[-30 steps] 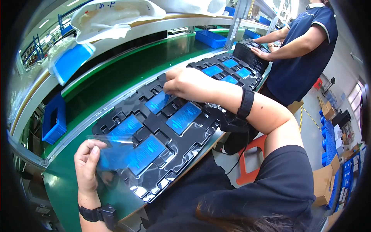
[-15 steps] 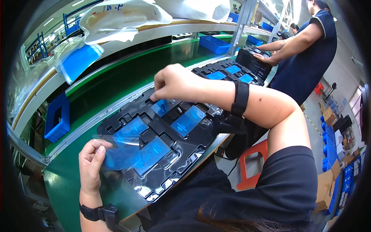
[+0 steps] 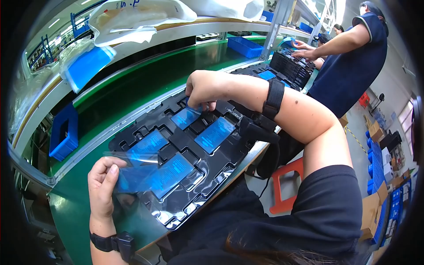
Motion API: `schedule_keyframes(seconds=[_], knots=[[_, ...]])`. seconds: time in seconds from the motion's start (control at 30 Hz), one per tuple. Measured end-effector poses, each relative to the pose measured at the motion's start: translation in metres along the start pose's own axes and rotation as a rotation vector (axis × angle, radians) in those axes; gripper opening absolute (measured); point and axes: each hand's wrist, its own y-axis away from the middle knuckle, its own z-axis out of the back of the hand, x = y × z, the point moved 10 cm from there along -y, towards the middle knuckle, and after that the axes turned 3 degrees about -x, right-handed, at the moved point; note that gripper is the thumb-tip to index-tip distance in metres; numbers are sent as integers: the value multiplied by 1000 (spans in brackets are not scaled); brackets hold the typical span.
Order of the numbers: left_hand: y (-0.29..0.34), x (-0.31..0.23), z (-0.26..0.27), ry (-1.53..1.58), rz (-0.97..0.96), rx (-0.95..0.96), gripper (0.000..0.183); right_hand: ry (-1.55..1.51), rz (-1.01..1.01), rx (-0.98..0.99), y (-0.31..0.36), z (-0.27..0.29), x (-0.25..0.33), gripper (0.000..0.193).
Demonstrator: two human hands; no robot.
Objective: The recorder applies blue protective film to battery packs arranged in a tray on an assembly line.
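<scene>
My left hand pinches a stack of clear plastic film sheets over the near left end of a black moulded tray. Several flat rectangular pieces with blue faces lie in the tray's recesses. My right hand reaches across to the far side, its curled fingers and thumb at the far end of a blue flat piece; the fingertips are partly hidden. A second blue piece is closer to me, while another lies to the left. The film overlaps the nearest blue piece.
Beyond the tray runs a green conveyor belt with a blue bin on it. Another blue bin stands at left. Stacked black trays are at a co-worker's hands. A red stool is below the bench.
My right hand has shifted slightly right along the far blue piece, uncovering more of it. The left hand still holds the films. The co-worker's hands have lifted above the stacked trays.
</scene>
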Motion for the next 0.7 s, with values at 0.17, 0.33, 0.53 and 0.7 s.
schedule_keyframes(seconds=[0.17, 0.33, 0.53, 0.7], knots=[[3, -1, 2, -3, 7, -9, 23, 95, 37, 10, 7, -1, 10, 16], [2, -3, 1, -20, 9, -2, 24, 537, 325, -160, 30, -10, 43, 17], [-3, 4, 1, -9, 7, 8, 25, 264, 1010, -185, 124, -18, 110, 11], [2, -3, 2, -6, 24, 0, 23, 53, 507, -379, 63, 58, 47, 12]])
